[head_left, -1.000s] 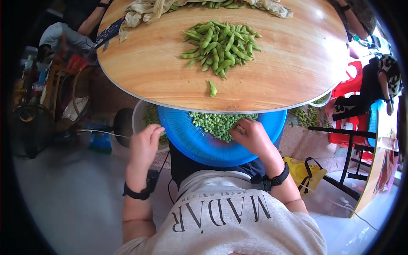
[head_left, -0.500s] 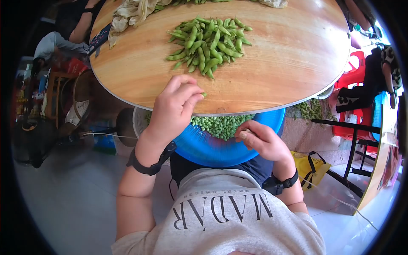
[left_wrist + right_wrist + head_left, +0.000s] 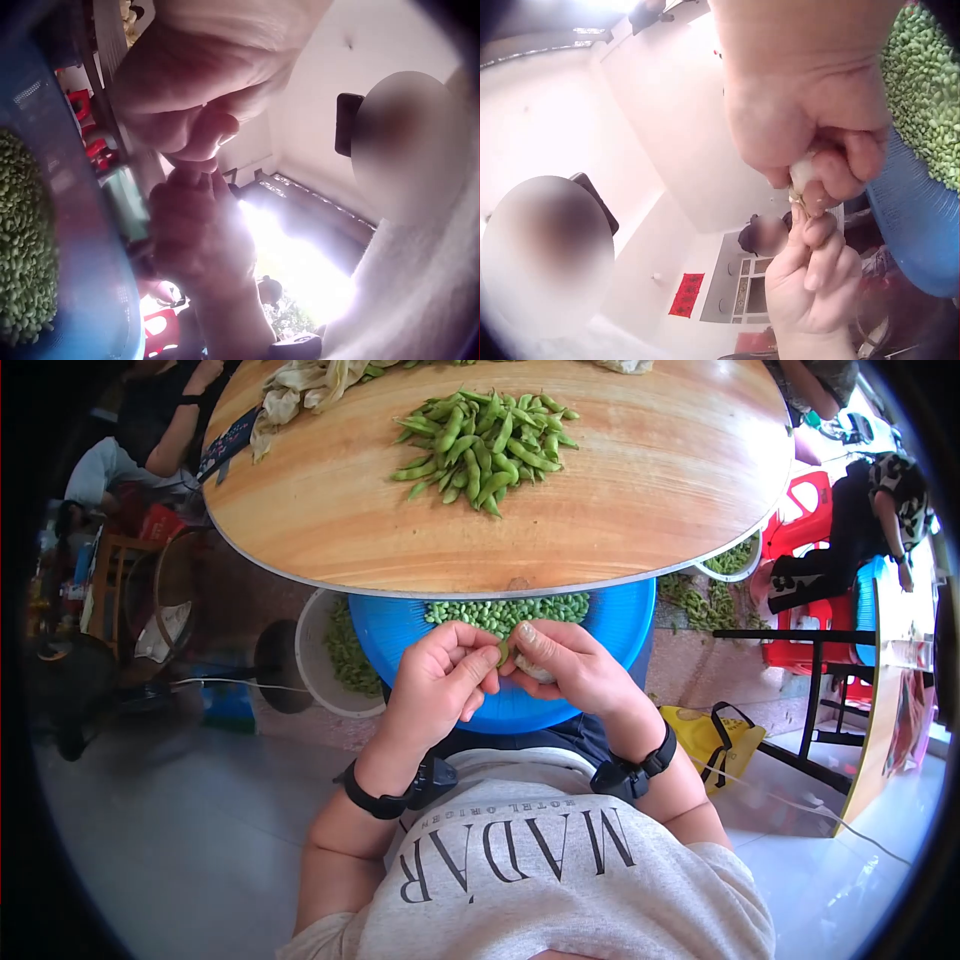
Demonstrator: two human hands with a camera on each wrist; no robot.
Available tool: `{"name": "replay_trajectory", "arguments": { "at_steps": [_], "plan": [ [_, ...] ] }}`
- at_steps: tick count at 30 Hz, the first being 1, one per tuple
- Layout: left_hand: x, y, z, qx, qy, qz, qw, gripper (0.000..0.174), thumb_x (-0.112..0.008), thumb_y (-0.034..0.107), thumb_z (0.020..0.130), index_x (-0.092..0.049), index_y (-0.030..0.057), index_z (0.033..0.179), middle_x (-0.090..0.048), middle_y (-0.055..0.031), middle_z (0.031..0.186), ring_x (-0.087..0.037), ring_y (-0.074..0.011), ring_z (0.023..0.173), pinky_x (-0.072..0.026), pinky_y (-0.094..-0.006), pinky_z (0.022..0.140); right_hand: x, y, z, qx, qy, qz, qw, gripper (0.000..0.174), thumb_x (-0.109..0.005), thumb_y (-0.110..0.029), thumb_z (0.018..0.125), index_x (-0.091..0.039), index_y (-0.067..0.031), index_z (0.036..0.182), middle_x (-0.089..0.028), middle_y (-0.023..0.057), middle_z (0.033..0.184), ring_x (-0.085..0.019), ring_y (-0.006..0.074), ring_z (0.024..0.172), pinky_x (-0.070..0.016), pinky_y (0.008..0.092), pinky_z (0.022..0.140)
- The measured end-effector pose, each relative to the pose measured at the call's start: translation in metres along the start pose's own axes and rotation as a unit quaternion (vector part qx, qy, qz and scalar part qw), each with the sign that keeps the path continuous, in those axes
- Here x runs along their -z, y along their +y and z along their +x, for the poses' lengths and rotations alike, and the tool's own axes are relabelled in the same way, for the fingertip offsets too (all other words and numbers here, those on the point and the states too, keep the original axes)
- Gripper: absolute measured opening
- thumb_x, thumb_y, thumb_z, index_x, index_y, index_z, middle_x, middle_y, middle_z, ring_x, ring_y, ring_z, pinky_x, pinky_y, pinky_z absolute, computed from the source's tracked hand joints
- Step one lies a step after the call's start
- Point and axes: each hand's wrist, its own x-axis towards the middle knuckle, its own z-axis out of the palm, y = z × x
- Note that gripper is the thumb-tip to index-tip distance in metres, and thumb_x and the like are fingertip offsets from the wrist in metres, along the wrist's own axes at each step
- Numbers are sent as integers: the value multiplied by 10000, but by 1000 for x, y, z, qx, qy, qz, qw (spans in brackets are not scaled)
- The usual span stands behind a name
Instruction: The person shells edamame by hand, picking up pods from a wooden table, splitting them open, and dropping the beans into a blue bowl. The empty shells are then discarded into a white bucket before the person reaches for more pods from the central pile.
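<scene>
My left hand [image 3: 432, 685] and right hand [image 3: 580, 675] meet over the blue basin [image 3: 640, 615], fingertips nearly touching. Between them is a green pod [image 3: 503, 652], pinched by the left thumb and fingers and by the right fingertips. The right wrist view shows the pod [image 3: 801, 201] partly hidden by the fingers, with something whitish [image 3: 804, 171] around a right finger. Shelled green beans [image 3: 510, 612] lie in the basin beyond the hands. A heap of pods [image 3: 488, 448] sits on the wooden table [image 3: 330, 510].
A pale tub [image 3: 312, 650] with pods or husks stands left of the basin, and a white bowl [image 3: 738, 570] is at the right. Cloth [image 3: 300, 390] lies at the table's far left. Red stools [image 3: 800, 525], a yellow bag [image 3: 715, 745] and other people are around.
My left hand reached to the table, picked up the single pod lying apart from the heap, and came back over the basin. My right hand moved slightly left to meet it.
</scene>
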Motion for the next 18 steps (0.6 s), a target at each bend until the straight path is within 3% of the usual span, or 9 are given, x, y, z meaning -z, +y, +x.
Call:
{"name": "replay_trajectory", "arguments": {
  "at_steps": [6, 11, 18],
  "plan": [
    [6, -2, -6, -18, -7, 30, 999, 80, -557, 53, 858, -505, -6, 873, -549, -66, 638, -418, -41, 432, -305, -174, 355, -4, -2, 0, -26, -25, -33, 999, 430, -384, -394, 942, -547, -3, 866, -444, -12, 611, -343, 46, 497, -251, 185, 423],
    [9, 1, -9, -23, -6, 39, 999, 82, -559, 54, 857, -505, -5, 870, -547, -68, 631, -417, -40, 424, -298, -173, 348, -13, -6, 3, -14, -25, -56, 998, 357, -408, -338, 947, -513, -25, 811, -400, -30, 580, -331, 51, 497, -261, 197, 431],
    [20, -16, -8, 19, -11, -108, 994, 86, -573, 59, 848, -517, -4, 864, -554, -73, 641, -434, -60, 421, -312, -182, 351, -20, 11, 7, 5, 12, -21, 1000, 283, -457, -273, 934, -497, -47, 769, -410, -38, 583, -337, 44, 499, -259, 197, 429]
  ]
}}
